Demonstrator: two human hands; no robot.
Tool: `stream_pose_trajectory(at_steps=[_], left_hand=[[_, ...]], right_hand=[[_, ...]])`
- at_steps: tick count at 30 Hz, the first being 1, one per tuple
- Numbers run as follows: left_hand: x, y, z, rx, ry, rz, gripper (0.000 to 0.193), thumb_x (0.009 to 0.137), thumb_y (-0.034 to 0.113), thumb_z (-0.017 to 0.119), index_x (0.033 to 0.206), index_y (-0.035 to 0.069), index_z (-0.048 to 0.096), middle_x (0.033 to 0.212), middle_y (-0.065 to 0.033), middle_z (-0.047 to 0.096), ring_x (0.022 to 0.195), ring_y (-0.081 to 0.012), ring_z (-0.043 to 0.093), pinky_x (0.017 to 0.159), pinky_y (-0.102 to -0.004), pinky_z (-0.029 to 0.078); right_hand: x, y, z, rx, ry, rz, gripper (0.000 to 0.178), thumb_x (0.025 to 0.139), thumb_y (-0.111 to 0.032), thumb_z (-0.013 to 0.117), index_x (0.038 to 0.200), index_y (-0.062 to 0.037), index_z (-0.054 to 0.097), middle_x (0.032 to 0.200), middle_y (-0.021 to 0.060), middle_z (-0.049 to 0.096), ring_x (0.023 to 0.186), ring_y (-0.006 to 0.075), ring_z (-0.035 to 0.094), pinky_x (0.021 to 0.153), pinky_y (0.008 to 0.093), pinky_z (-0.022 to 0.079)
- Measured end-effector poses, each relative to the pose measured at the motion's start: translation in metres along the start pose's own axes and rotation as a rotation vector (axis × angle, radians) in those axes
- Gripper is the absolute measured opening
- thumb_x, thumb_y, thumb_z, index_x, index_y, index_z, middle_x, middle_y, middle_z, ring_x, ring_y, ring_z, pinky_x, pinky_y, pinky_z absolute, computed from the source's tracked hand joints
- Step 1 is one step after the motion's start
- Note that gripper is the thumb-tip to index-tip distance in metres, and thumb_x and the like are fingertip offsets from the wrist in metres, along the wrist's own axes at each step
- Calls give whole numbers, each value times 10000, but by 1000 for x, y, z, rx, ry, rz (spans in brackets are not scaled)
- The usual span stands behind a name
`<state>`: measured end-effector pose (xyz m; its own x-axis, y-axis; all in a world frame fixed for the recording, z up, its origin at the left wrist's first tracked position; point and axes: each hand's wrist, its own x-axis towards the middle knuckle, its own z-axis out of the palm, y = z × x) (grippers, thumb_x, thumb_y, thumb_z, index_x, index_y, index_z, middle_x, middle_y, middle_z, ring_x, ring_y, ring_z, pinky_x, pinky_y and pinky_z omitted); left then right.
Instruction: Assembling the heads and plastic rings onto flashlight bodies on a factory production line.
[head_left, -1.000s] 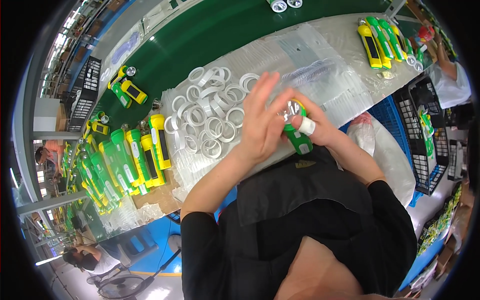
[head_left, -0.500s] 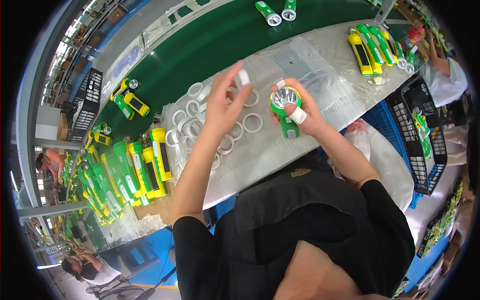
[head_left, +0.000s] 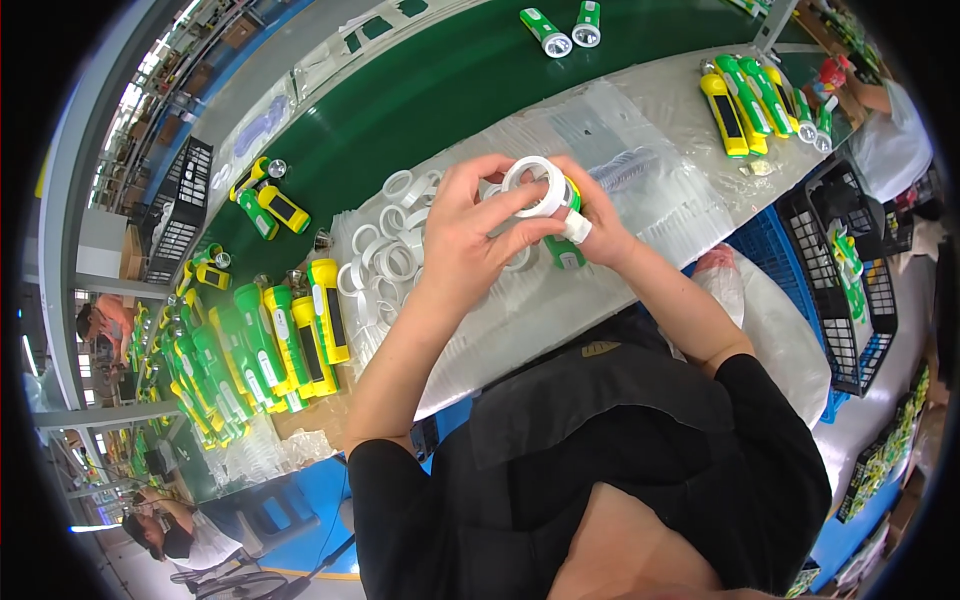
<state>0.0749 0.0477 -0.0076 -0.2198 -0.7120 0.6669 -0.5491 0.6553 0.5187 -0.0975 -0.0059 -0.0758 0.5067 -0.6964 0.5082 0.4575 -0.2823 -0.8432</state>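
Between its fingers my left hand (head_left: 470,225) grips a white plastic ring (head_left: 514,190), held right at the head of a flashlight. That green flashlight (head_left: 566,254) with a yellow band is in my right hand (head_left: 603,225), whose thumb and a finger carry white wraps. The ring and my fingers hide most of the flashlight's head, so I cannot tell whether the two touch. Left of my hands, a loose pile of white rings (head_left: 393,262) lies on the plastic-covered worktop (head_left: 660,195).
Rows of green and yellow flashlights (head_left: 260,345) stand at the left. Another group (head_left: 735,105) lies at the far right, and two green ones (head_left: 546,34) lie on the green belt (head_left: 400,110). Black crates (head_left: 850,310) stand at the right, near a co-worker (head_left: 895,140).
My left hand has moved right with the white ring, from above the pile to the flashlight's head. The right hand still holds the flashlight, in nearly the same place.
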Motion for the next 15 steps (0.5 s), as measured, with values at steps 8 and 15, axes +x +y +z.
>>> stream_pose_trajectory(at_steps=[8, 15], left_hand=[[9, 9, -3, 75, -98, 67, 368, 668, 257, 844, 994, 112, 751, 1072, -55, 606, 916, -216, 559, 653, -313, 426], [15, 13, 15, 56, -139, 83, 443, 656, 235, 842, 1043, 111, 667, 1076, -85, 595, 968, -298, 578, 771, -390, 496]], right_hand=[[1, -22, -14, -24, 28, -24, 548, 909, -220, 666, 1364, -36, 420, 1212, 92, 567, 1167, 202, 527, 962, 368, 448], [19, -102, -54, -904, -290, -83, 400, 709, -127, 784, 1036, -24, 577, 1103, 110, 624, 989, 272, 618, 795, 350, 500]])
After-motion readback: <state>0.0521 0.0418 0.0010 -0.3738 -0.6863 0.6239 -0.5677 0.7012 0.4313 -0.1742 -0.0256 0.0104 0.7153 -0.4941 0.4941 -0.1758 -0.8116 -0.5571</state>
